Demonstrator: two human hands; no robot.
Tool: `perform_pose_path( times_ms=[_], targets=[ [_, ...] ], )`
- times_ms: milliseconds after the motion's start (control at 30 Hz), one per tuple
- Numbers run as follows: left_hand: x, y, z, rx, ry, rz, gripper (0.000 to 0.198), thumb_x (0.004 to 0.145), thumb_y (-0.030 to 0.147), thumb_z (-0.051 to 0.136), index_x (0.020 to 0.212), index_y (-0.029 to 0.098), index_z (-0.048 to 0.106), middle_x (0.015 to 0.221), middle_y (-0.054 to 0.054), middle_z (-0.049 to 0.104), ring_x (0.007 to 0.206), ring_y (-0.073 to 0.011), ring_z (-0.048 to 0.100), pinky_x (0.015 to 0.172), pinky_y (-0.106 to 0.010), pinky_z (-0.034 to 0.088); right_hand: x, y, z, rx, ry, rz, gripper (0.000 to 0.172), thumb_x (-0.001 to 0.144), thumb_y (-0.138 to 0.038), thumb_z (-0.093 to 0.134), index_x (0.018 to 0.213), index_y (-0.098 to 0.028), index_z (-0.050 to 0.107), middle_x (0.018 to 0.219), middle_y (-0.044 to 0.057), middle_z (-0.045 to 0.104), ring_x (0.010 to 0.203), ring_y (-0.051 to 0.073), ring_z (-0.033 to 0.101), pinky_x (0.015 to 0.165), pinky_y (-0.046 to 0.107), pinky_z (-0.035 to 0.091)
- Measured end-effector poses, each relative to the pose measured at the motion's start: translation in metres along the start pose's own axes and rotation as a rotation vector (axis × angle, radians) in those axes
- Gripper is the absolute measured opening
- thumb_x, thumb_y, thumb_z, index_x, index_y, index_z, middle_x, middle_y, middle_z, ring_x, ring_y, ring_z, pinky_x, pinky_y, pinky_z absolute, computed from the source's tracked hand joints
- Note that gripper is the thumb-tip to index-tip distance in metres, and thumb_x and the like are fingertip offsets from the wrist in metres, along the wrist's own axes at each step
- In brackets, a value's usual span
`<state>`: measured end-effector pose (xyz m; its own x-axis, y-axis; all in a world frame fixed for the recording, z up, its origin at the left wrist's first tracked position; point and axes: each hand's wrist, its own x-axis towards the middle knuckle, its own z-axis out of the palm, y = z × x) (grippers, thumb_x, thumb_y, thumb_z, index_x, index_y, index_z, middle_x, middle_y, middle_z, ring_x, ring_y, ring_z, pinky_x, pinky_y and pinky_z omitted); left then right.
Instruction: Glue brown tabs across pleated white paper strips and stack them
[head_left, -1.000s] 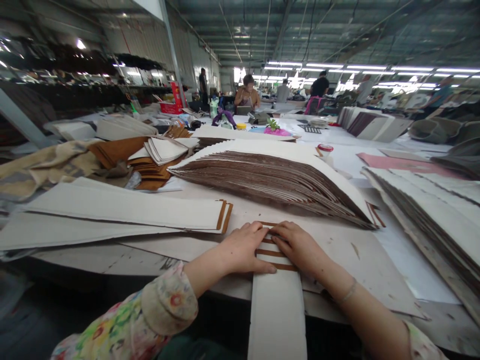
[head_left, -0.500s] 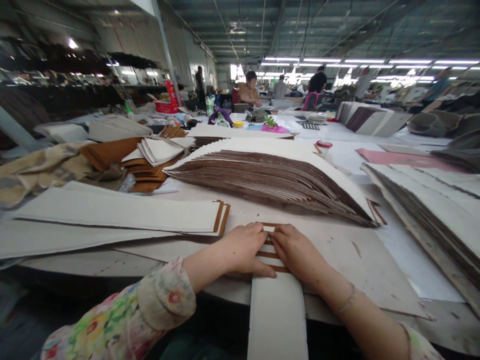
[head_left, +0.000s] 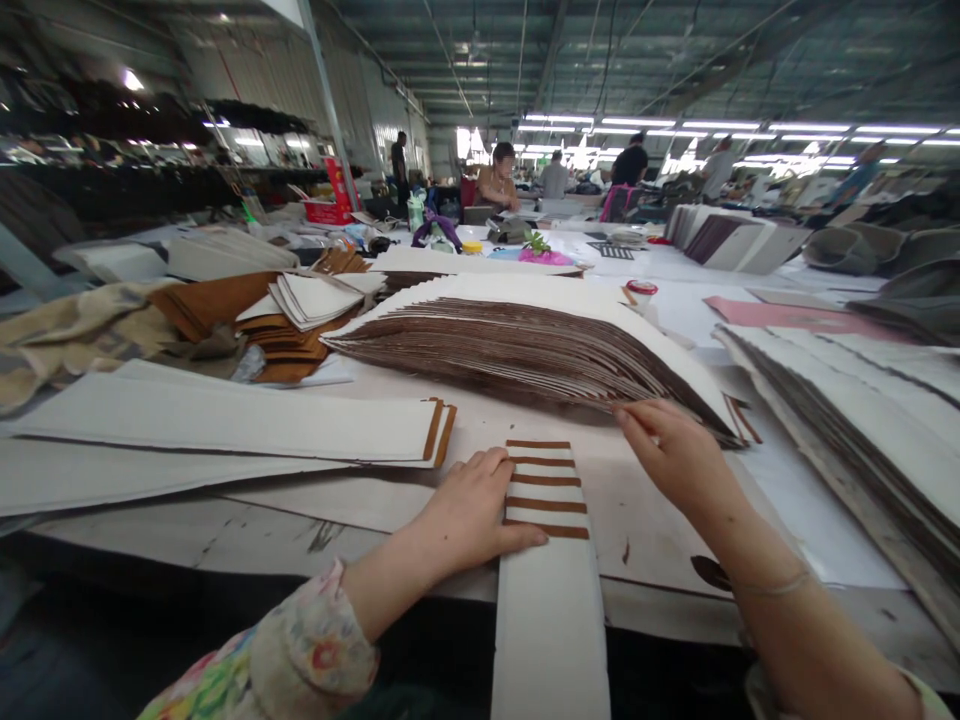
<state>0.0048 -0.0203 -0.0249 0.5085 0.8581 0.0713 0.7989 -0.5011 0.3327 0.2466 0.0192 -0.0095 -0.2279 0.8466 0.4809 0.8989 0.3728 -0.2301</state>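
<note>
From where I stand, the long white strips with five brown bands (head_left: 551, 620) run up from the bottom centre of the frame. The left hand (head_left: 474, 510) lies along their left edge, half open, its thumb spread over the lowest band. The right hand (head_left: 667, 445) is off to their upper right, well apart from them, its thumb and fingertips drawn close together at the front edge of the tall white-topped, brown-edged stack (head_left: 510, 345); I can't tell whether it pinches anything. More white brown-ended strips (head_left: 225, 420) lie at left.
</note>
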Motion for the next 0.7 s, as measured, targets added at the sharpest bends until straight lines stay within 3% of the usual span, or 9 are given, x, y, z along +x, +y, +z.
perform_pose_path(
  times_ms=[133,267,467,700],
  targets=[
    [-0.009,0.001,0.014,-0.094,0.090,-0.088,0.058,0.067,0.053,0.060,0.110,0.018,0.044,0.119,-0.009,0.046,0.110,-0.0258,0.042,0.093,-0.039,0.035,-0.001,-0.010,0.024,0.121,-0.097,-0.065,0.025,0.086,-0.023,0.040,0.098,-0.015,0.060,0.092,0.007,0.063,0.084,0.016,0.057,0.075,0.027,0.044],
    [-0.013,-0.001,0.024,-0.149,0.151,-0.110,0.061,0.069,0.051,0.060,0.116,0.018,0.042,0.123,-0.009,0.044,0.115,-0.0244,0.039,0.096,-0.039,0.032,-0.003,-0.028,0.045,0.107,-0.182,-0.171,0.018,0.086,-0.022,0.045,0.092,-0.018,0.062,0.088,0.005,0.062,0.084,0.015,0.054,0.076,0.027,0.040],
    [-0.011,-0.002,0.022,-0.188,0.101,0.018,0.045,0.076,0.043,0.057,0.115,0.023,0.047,0.121,-0.004,0.049,0.111,-0.0211,0.042,0.096,-0.035,0.031,0.007,-0.038,0.037,-0.022,-0.257,-0.301,0.018,0.085,-0.026,0.048,0.078,-0.019,0.063,0.077,0.005,0.060,0.078,0.019,0.049,0.070,0.031,0.032],
    [-0.013,-0.001,0.018,-0.196,0.103,0.024,0.040,0.077,0.041,0.057,0.111,0.023,0.050,0.120,-0.003,0.051,0.109,-0.0211,0.043,0.095,-0.035,0.032,0.010,-0.048,0.029,-0.140,-0.265,-0.414,0.019,0.086,-0.021,0.046,0.073,-0.018,0.061,0.073,0.005,0.060,0.082,0.019,0.047,0.077,0.034,0.027]
  ],
)
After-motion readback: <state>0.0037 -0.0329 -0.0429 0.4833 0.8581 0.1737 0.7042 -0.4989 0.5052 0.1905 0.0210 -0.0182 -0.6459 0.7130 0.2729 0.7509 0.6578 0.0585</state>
